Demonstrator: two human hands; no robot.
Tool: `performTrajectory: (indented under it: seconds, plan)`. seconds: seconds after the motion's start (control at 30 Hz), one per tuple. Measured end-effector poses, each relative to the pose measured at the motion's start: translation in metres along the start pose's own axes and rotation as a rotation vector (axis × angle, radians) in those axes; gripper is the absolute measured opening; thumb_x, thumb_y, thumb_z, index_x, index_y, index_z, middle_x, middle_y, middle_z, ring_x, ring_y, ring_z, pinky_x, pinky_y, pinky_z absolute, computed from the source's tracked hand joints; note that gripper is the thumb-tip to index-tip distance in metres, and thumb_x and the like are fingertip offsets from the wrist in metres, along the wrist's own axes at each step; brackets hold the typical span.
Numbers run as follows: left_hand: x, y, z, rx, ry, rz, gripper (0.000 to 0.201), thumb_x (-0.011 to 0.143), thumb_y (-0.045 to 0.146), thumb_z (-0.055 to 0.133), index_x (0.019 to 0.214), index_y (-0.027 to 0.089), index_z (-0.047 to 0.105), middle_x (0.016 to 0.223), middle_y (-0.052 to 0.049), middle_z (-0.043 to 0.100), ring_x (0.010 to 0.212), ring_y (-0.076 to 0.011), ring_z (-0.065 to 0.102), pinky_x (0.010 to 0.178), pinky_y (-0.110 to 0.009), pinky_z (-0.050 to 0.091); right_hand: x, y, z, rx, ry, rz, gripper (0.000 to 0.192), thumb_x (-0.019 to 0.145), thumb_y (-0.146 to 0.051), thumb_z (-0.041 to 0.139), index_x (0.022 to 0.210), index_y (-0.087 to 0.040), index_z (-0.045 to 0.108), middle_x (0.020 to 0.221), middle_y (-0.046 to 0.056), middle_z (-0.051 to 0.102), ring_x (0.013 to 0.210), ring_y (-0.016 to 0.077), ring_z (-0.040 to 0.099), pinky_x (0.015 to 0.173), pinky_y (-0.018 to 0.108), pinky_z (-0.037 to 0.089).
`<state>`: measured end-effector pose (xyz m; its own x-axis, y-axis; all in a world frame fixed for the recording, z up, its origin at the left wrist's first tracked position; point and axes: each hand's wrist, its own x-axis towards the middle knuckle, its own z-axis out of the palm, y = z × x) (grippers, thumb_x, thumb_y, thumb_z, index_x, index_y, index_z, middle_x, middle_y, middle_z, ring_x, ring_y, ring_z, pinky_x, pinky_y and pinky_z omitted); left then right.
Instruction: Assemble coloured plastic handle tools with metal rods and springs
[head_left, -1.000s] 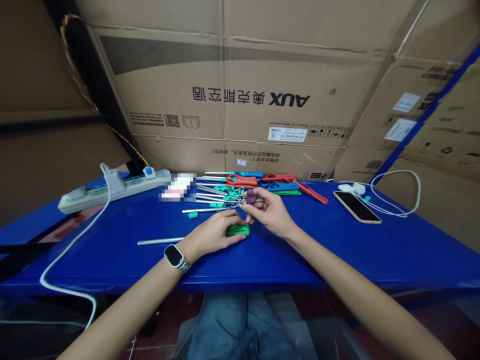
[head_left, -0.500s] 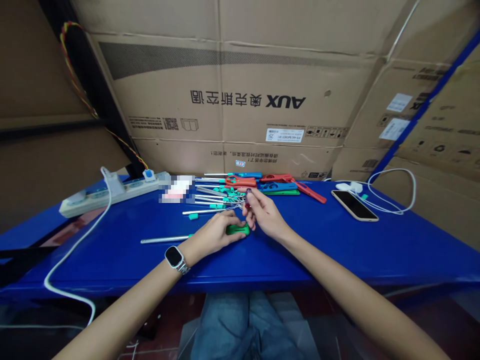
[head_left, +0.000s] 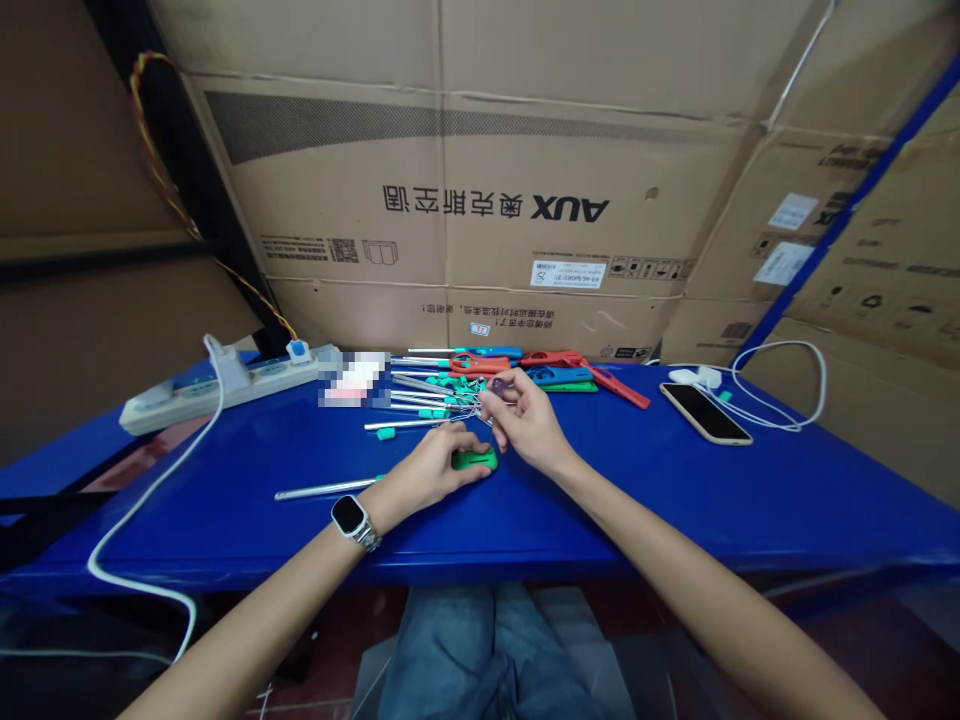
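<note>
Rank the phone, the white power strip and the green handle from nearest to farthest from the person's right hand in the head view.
1. Green handle: just left of the right hand, under the left hand.
2. Phone: out to the right.
3. White power strip: far to the left.

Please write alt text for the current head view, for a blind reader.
A person's left hand holds a green piece on a blue table; the right hand holds a purple-handled tool, pointing down at it. Metal rods and coloured handles lie beyond, a phone rightward.
</note>
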<state>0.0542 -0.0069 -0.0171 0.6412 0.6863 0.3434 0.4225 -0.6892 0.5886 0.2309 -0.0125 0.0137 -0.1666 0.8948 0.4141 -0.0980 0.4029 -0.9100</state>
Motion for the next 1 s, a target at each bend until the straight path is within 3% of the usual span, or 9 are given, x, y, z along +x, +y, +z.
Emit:
performTrajectory:
  seconds: [0.1,0.27,0.4,0.5,0.57,0.63,0.7,0.8,1.0]
  plan:
    - [0.000,-0.002,0.001,0.006,-0.002,0.008,0.019,0.087,0.037,0.069,0.094,0.019,0.071,0.091,-0.004,0.070,0.093,-0.0224,0.061,0.084,-0.033,0.047,-0.004,-0.002,-0.004,0.002,-0.086,-0.010,0.040,0.090,-0.055,0.057,0.114,-0.023,0.053,0.079,-0.004,0.060,0.043,0.0039,0.050,0.037,0.018,0.046]
    - [0.000,-0.001,0.001,-0.004,0.010,0.001,0.021,0.086,0.038,0.070,0.095,0.019,0.072,0.090,-0.004,0.070,0.091,-0.0221,0.062,0.083,-0.033,0.048,0.000,-0.008,-0.004,-0.005,-0.026,0.004,0.041,0.078,-0.050,0.073,0.085,-0.022,0.044,0.083,-0.004,0.064,0.034,0.0022,0.046,0.029,0.016,0.031]
    - [-0.001,-0.002,0.001,-0.020,0.001,0.004,0.022,0.087,0.038,0.069,0.095,0.019,0.072,0.093,-0.005,0.071,0.094,-0.0231,0.062,0.083,-0.034,0.049,0.004,-0.006,0.003,-0.034,0.036,0.002,0.046,0.075,-0.047,0.077,0.080,-0.025,0.037,0.072,-0.006,0.063,0.031,0.0043,0.040,0.027,0.018,0.027]
    - [0.000,-0.002,0.001,-0.002,0.007,-0.009,0.023,0.086,0.040,0.069,0.095,0.019,0.072,0.090,-0.005,0.071,0.090,-0.0227,0.062,0.080,-0.034,0.049,0.001,-0.002,0.005,-0.134,0.051,-0.059,0.033,0.084,-0.047,0.069,0.100,-0.026,0.051,0.071,-0.004,0.061,0.041,0.0073,0.046,0.035,0.019,0.035]
    - [0.000,-0.002,0.001,0.008,0.011,-0.012,0.023,0.086,0.040,0.069,0.095,0.019,0.072,0.090,-0.005,0.070,0.089,-0.0226,0.062,0.079,-0.034,0.049,-0.004,-0.001,0.003,-0.207,0.002,-0.108,0.033,0.093,-0.049,0.057,0.118,-0.028,0.055,0.075,-0.003,0.060,0.048,0.0088,0.049,0.043,0.021,0.041]
    - [0.000,-0.002,0.001,0.008,0.009,-0.007,0.023,0.086,0.040,0.069,0.095,0.019,0.072,0.091,-0.005,0.070,0.091,-0.0228,0.062,0.081,-0.034,0.049,-0.008,0.000,0.001,-0.254,-0.057,-0.132,0.036,0.099,-0.051,0.044,0.124,-0.029,0.058,0.079,-0.001,0.059,0.052,0.0092,0.049,0.048,0.022,0.042]
    - [-0.001,-0.002,0.001,0.006,0.003,-0.006,0.023,0.087,0.040,0.068,0.095,0.019,0.072,0.092,-0.005,0.070,0.092,-0.0229,0.062,0.082,-0.034,0.049,-0.009,0.001,-0.002,-0.270,-0.064,-0.131,0.035,0.099,-0.050,0.044,0.118,-0.026,0.062,0.084,0.001,0.061,0.055,0.0095,0.050,0.050,0.023,0.043]
    - [-0.001,-0.001,0.001,0.006,0.007,-0.016,0.024,0.087,0.041,0.068,0.096,0.019,0.071,0.092,-0.005,0.069,0.090,-0.0222,0.062,0.080,-0.034,0.050,-0.007,0.001,-0.004,-0.249,-0.018,-0.124,0.026,0.091,-0.046,0.060,0.103,-0.023,0.063,0.090,0.001,0.063,0.062,0.0100,0.054,0.054,0.022,0.046]
    - [-0.001,-0.002,0.002,-0.012,0.013,-0.005,0.022,0.087,0.039,0.069,0.095,0.019,0.072,0.095,-0.006,0.070,0.096,-0.0235,0.062,0.085,-0.035,0.050,-0.001,-0.002,-0.001,-0.145,-0.047,-0.019,0.029,0.087,-0.047,0.063,0.091,-0.022,0.051,0.079,-0.003,0.063,0.039,0.0042,0.045,0.036,0.018,0.034]
